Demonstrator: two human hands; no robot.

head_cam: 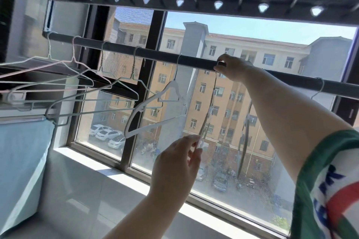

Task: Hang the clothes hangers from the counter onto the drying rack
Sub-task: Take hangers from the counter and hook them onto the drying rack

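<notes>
Beyond the window stand tan buildings, and across the glass runs the drying rack's dark rail, where the hanger hangs just right of five others. Its hook sits at the rail under the right hand, whose fingers curl round it, arm stretched up. It shows edge-on, its long axis running down and slightly left to the left hand, which pinches its lower end from below.
</notes>
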